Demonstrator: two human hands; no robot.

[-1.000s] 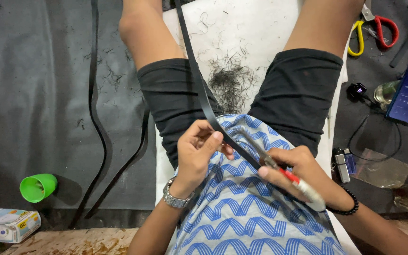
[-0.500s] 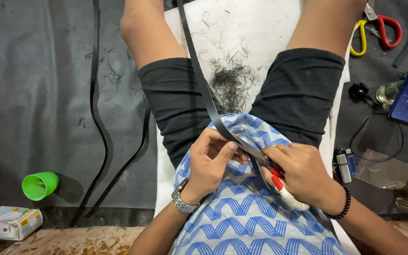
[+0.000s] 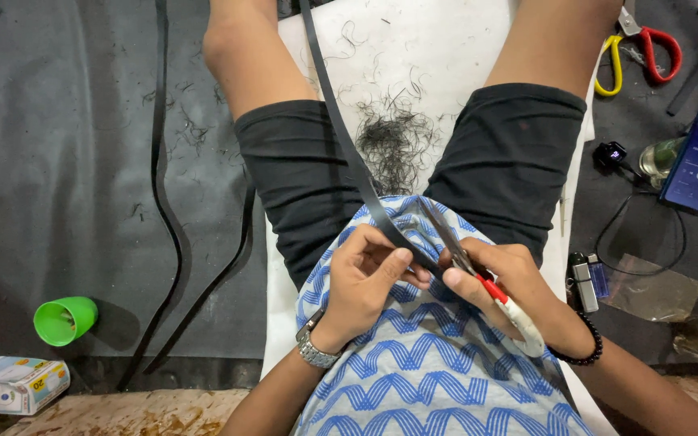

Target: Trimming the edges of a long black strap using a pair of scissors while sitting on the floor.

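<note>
Head view: the left hand [image 3: 363, 278] has its fingers curled, thumb and forefinger pinching the near end of a long black strip [image 3: 347, 153] that runs up across the lap and away between the knees. The right hand [image 3: 501, 284] is clenched round a red-and-white-handled cutting tool [image 3: 501, 300], its dark blades reaching toward the strip. Black shavings [image 3: 393, 139] lie on the white sheet [image 3: 438, 40].

Long black rubber strip [image 3: 349, 153] runs off top edge. Red-and-yellow-handled scissors [image 3: 638, 50] cut at top. Tool's metal blade [image 3: 444, 234] partly hidden inside right hand [image 3: 502, 282]; blade tip unclear against shirt.
</note>
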